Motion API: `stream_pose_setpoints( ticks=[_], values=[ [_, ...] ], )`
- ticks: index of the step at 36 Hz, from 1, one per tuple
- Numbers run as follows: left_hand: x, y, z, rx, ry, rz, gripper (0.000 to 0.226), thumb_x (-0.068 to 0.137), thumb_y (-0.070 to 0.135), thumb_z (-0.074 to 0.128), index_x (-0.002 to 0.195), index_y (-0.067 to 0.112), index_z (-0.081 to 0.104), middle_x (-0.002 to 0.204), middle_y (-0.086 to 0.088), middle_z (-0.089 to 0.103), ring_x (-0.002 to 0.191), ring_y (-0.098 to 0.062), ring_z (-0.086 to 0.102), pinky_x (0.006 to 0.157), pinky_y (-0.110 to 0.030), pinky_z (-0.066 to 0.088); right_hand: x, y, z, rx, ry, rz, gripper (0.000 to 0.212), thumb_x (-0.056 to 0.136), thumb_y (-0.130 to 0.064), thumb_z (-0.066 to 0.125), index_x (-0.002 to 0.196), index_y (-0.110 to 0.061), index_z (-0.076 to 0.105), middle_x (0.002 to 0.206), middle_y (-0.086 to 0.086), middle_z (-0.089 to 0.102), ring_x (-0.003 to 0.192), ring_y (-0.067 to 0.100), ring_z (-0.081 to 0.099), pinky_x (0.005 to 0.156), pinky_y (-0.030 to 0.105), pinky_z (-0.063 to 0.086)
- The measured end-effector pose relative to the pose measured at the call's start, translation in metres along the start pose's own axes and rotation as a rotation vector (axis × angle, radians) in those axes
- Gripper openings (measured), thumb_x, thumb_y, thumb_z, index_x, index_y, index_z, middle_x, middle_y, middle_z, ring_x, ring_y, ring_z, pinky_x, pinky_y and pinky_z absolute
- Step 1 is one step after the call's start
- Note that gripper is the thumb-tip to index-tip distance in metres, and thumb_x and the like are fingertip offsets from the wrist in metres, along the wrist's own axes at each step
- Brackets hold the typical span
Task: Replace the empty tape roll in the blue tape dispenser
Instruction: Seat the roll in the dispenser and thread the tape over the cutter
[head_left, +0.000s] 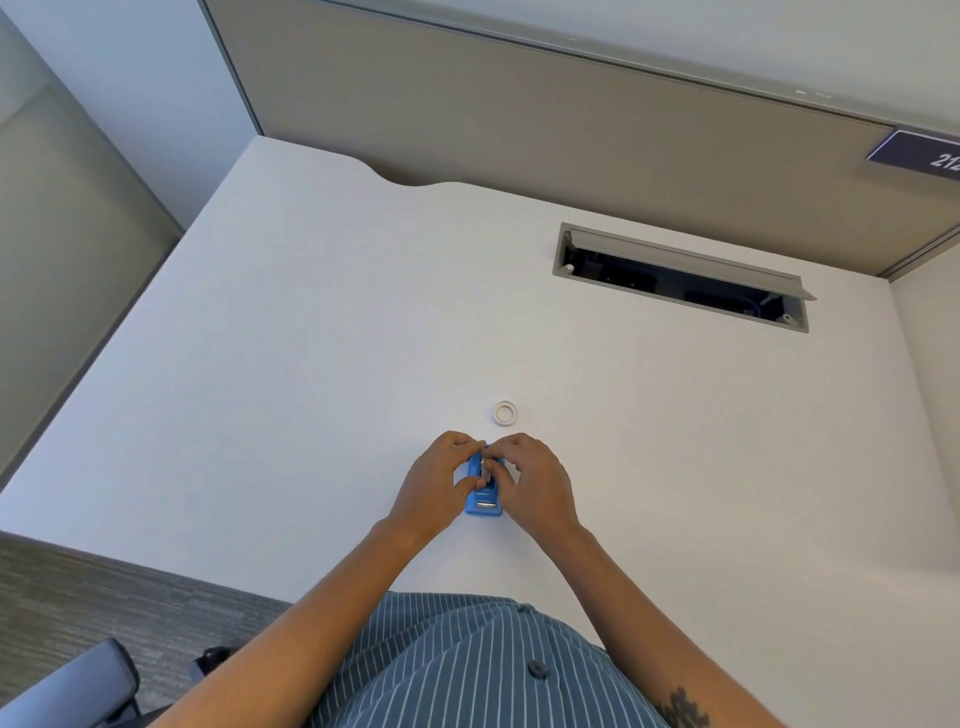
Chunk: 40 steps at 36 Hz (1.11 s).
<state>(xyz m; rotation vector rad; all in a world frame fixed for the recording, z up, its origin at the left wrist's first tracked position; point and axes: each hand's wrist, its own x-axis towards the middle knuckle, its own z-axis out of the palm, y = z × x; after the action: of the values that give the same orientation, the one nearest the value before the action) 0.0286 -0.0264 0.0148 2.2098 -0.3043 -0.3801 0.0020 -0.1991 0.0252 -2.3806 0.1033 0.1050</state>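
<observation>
The blue tape dispenser (484, 505) lies on the white desk (311, 364), its metal cutter end pointing toward me. My left hand (439, 486) grips its left side, thumb on the body. Fingers of my right hand (535, 483) pinch at the dispenser's top middle, where a small pale part shows; what they hold is mostly hidden. A small tape roll (505, 413), whitish and ring-shaped, lies flat on the desk just beyond both hands, untouched.
An open cable hatch (680, 278) with dark wiring is set into the desk at the back right. Beige partition walls (519, 119) border the desk's far side. A chair armrest (78, 686) and carpet show at the lower left.
</observation>
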Motion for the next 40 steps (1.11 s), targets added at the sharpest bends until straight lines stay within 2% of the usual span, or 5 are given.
stream_pose_setpoints(
  ticks=[6, 13, 27, 36, 40],
  values=[
    [-0.001, 0.003, -0.001, -0.001, 0.018, 0.021, 0.04, 0.097, 0.014, 0.074, 0.136, 0.016, 0.067, 0.126, 0.001, 0.065, 0.112, -0.012, 0.064, 0.101, -0.022, 0.051, -0.005, -0.002, -0.001, -0.053, -0.019, -0.03, 0.024, 0.096, -0.028, 0.073, 0.119, -0.029, 0.075, 0.116, -0.012, 0.07, 0.109, 0.011, 0.06, 0.079, 0.023, 0.049],
    [-0.003, 0.003, -0.001, 0.002, 0.017, 0.027, 0.041, 0.096, 0.013, 0.075, 0.136, 0.015, 0.067, 0.128, 0.002, 0.065, 0.113, -0.012, 0.064, 0.101, -0.02, 0.05, -0.005, -0.006, 0.002, -0.123, -0.02, -0.041, 0.026, 0.097, -0.029, 0.072, 0.123, -0.024, 0.074, 0.12, -0.009, 0.069, 0.113, 0.015, 0.059, 0.077, 0.025, 0.05],
    [-0.001, -0.001, 0.003, 0.021, 0.028, 0.036, 0.04, 0.093, 0.009, 0.075, 0.132, 0.016, 0.069, 0.127, 0.002, 0.065, 0.11, -0.01, 0.062, 0.103, -0.025, 0.052, -0.007, -0.016, 0.007, -0.202, 0.099, -0.047, 0.016, 0.097, -0.023, 0.066, 0.109, -0.021, 0.077, 0.107, -0.007, 0.075, 0.095, 0.018, 0.067, 0.066, 0.035, 0.058],
    [-0.001, -0.003, 0.005, 0.024, 0.013, 0.011, 0.041, 0.093, 0.013, 0.077, 0.132, 0.02, 0.069, 0.127, 0.006, 0.064, 0.108, -0.006, 0.06, 0.093, -0.005, 0.039, -0.005, -0.019, 0.003, -0.233, 0.107, -0.047, 0.017, 0.103, -0.025, 0.062, 0.107, -0.021, 0.079, 0.101, -0.006, 0.077, 0.088, 0.018, 0.069, 0.066, 0.035, 0.058],
    [0.0, -0.005, 0.007, 0.023, 0.025, 0.021, 0.042, 0.093, 0.014, 0.078, 0.133, 0.019, 0.069, 0.128, 0.005, 0.065, 0.108, -0.004, 0.058, 0.097, -0.01, 0.042, -0.006, -0.021, 0.002, -0.238, 0.112, -0.055, 0.015, 0.102, -0.021, 0.065, 0.104, -0.019, 0.079, 0.096, -0.004, 0.077, 0.084, 0.019, 0.07, 0.063, 0.035, 0.057]
  ],
)
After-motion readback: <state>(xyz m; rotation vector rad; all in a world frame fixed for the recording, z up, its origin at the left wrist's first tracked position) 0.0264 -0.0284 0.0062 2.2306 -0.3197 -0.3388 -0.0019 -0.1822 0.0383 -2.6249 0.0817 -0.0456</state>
